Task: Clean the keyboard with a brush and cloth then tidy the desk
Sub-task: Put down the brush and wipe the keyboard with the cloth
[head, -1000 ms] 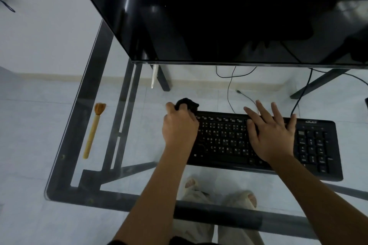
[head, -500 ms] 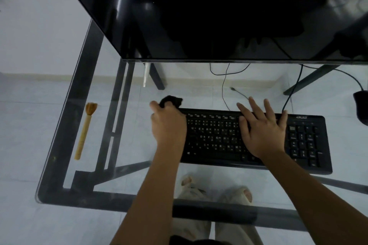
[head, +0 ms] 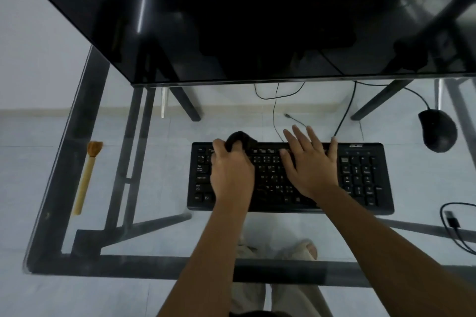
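Observation:
A black keyboard (head: pixel 360 177) lies on the glass desk (head: pixel 159 237). My left hand (head: pixel 231 172) rests on its left half, fingers closed around a bunched black cloth (head: pixel 240 137) at the keyboard's back edge. My right hand (head: pixel 309 167) lies flat on the keys in the middle, fingers spread and holding nothing. A wooden brush (head: pixel 86 177) with tan bristles lies by itself near the desk's left edge, far from both hands.
A large dark monitor (head: pixel 257 15) overhangs the back of the desk. A black mouse (head: pixel 438 130) sits at the right, its cord running behind the keyboard. A loose cable with a plug (head: pixel 453 224) lies at the right front. Legs show below the glass.
My left hand with the cloth has moved right, from the keyboard's left corner onto its left half. My view has shifted, and the mouse and cable now show at the right.

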